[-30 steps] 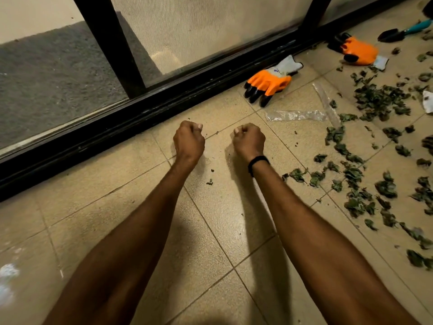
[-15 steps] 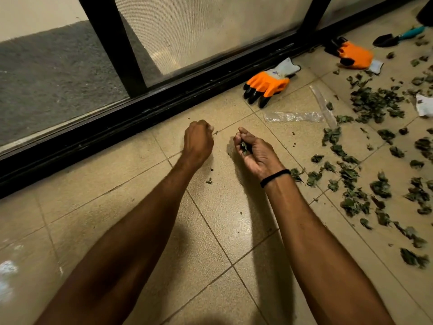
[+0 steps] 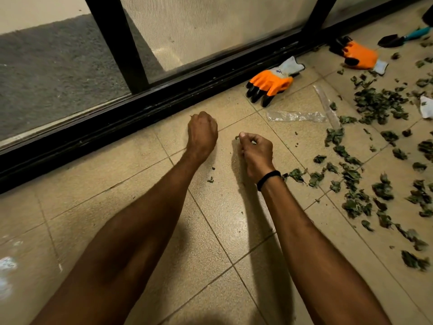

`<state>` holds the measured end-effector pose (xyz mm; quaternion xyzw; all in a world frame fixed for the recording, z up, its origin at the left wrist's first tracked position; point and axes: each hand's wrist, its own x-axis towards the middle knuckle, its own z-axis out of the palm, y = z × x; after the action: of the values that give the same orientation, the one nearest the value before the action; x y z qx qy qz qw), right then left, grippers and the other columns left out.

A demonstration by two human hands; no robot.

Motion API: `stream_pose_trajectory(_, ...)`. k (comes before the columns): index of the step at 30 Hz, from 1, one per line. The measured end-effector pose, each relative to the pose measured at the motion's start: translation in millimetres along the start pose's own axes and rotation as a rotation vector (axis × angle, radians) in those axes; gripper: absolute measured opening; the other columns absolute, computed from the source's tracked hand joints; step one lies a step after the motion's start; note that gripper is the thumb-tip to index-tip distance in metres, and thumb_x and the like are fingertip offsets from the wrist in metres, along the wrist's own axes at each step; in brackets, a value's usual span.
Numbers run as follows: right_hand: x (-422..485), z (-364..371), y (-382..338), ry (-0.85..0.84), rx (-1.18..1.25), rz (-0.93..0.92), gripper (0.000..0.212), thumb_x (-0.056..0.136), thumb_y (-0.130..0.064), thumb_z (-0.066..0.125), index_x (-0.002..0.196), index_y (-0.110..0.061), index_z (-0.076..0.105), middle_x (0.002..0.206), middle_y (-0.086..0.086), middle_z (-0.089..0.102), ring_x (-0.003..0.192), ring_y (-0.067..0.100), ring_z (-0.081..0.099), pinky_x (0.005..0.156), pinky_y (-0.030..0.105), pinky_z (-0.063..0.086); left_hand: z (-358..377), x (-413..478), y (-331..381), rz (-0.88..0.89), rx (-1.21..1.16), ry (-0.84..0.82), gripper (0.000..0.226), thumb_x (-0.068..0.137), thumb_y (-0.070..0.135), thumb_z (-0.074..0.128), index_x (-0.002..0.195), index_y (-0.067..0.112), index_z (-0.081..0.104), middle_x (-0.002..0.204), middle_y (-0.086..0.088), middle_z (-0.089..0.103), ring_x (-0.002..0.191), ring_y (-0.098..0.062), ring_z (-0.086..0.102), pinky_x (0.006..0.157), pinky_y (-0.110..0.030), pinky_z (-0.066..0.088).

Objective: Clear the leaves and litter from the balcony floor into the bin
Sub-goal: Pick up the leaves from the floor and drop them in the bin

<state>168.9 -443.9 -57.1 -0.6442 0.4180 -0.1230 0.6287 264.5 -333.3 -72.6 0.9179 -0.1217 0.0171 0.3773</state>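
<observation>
Dry green leaves (image 3: 351, 177) lie scattered over the beige tiles at the right, with a denser heap of leaves (image 3: 377, 104) farther back. A clear plastic wrapper (image 3: 295, 116) lies flat beside them. My left hand (image 3: 202, 134) is a tight fist on the floor near the door track, and a thin sliver pokes out at its far side. My right hand (image 3: 256, 148) sits just right of it, fingers curled, pinching a small leaf bit at the fingertips. Tiny leaf crumbs (image 3: 210, 179) lie between my forearms. No bin is in view.
A black sliding-door track (image 3: 140, 113) runs across the back. An orange glove (image 3: 269, 84) lies against it, and a second orange glove (image 3: 358, 55) and a teal-handled trowel (image 3: 398, 39) lie at the far right. A white paper scrap (image 3: 426, 106) lies at the right edge.
My right hand turned palm up and opened on leaf bits half a second ago, and has now curled over them again. My left fist has hardly moved.
</observation>
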Motion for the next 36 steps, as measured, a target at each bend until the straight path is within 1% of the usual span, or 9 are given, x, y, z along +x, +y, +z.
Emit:
stream_pose_trajectory(3,7,-2,-1,0.047,-0.363,-0.249,0.016,0.091,-0.025,0.067,0.101,-0.014,0.074,0.099,-0.001,0.072,0.092,0.010,0.062,0.086,0.021,0.046,-22,2,1,-0.392,-0.537,0.040,0.023,0.094,0.021,0.055,0.071,0.017,0.055,0.067,0.002,0.053,0.059,-0.015,0.047,0.059,-0.030,0.040)
stream_pose_trajectory(6,15,4,1,0.047,-0.528,-0.308,0.029,0.089,-0.029,0.070,0.113,-0.013,0.071,0.110,0.008,0.068,0.100,0.017,0.061,0.085,0.018,0.042,-48,-3,-3,-0.713,-1.042,0.030,0.012,0.093,0.013,0.055,0.081,0.012,0.057,0.074,-0.001,0.055,0.050,-0.007,0.038,0.048,-0.027,0.030)
stream_pose_trajectory(9,14,11,2,0.034,-0.629,-0.358,0.021,0.091,-0.021,0.068,0.107,-0.007,0.068,0.106,0.008,0.055,0.088,0.012,0.049,0.072,0.006,0.029,-70,-8,-12,-0.792,-1.353,-0.016,0.015,0.090,0.000,0.047,0.084,0.008,0.058,0.074,-0.004,0.059,0.049,-0.005,0.038,0.045,-0.019,0.030)
stream_pose_trajectory(12,16,15,4,0.059,-0.709,-0.424,0.011,0.098,-0.012,0.057,0.098,-0.003,0.063,0.102,0.008,0.052,0.086,0.012,0.053,0.071,0.006,0.039,-81,-13,-24,-0.789,-1.484,-0.045,0.016,0.083,0.004,0.040,0.077,0.012,0.052,0.071,-0.003,0.053,0.049,-0.007,0.032,0.043,-0.020,0.027)
stream_pose_trajectory(15,14,21,3,0.083,-0.762,-0.418,0.012,0.099,-0.013,0.051,0.101,-0.005,0.060,0.106,0.011,0.057,0.096,0.024,0.055,0.083,0.032,0.049,-86,-20,-30,-0.817,-1.453,-0.022,0.018,0.089,0.019,0.047,0.072,0.014,0.052,0.068,-0.002,0.050,0.049,-0.008,0.030,0.042,-0.021,0.023)
stream_pose_trajectory(19,15,16,-6,0.070,-0.457,-0.229,0.014,0.099,-0.010,0.054,0.098,-0.002,0.065,0.100,0.003,0.066,0.087,0.012,0.061,0.061,0.000,0.040,-85,-26,-37,-0.787,-1.169,0.031,0.031,0.092,0.040,0.070,0.081,0.014,0.055,0.065,0.002,0.054,0.047,-0.006,0.037,0.041,-0.021,0.026)
stream_pose_trajectory(24,-7,7,-20,-0.122,0.278,0.168,0.008,0.098,-0.005,0.056,0.093,-0.004,0.061,0.080,0.006,0.064,0.055,0.003,0.058,0.048,0.013,0.045,-82,-36,-45,-0.703,-1.032,0.053,0.036,0.089,0.044,0.074,0.086,0.014,0.054,0.066,0.002,0.052,0.048,-0.008,0.036,0.041,-0.024,0.027)
stream_pose_trajectory(31,-32,10,3,-0.224,-0.119,0.005,0.009,0.093,-0.019,0.068,0.096,-0.013,0.072,0.096,0.001,0.072,0.088,0.011,0.068,0.074,0.020,0.054,-76,-57,-60,-0.363,-0.417,0.033,0.032,0.098,0.043,0.060,0.103,0.012,0.070,0.090,-0.001,0.070,0.080,-0.015,0.064,0.074,-0.037,0.055)
stream_pose_trajectory(36,-58,8,19,-0.258,-0.504,-0.339,0.011,0.087,-0.025,0.073,0.087,-0.016,0.079,0.084,-0.009,0.074,0.076,-0.003,0.062,0.074,0.007,0.045,-65,-83,-49,-0.046,-0.131,0.046,0.024,0.098,0.025,0.063,0.113,0.009,0.073,0.105,-0.007,0.073,0.095,-0.017,0.066,0.089,-0.040,0.055)
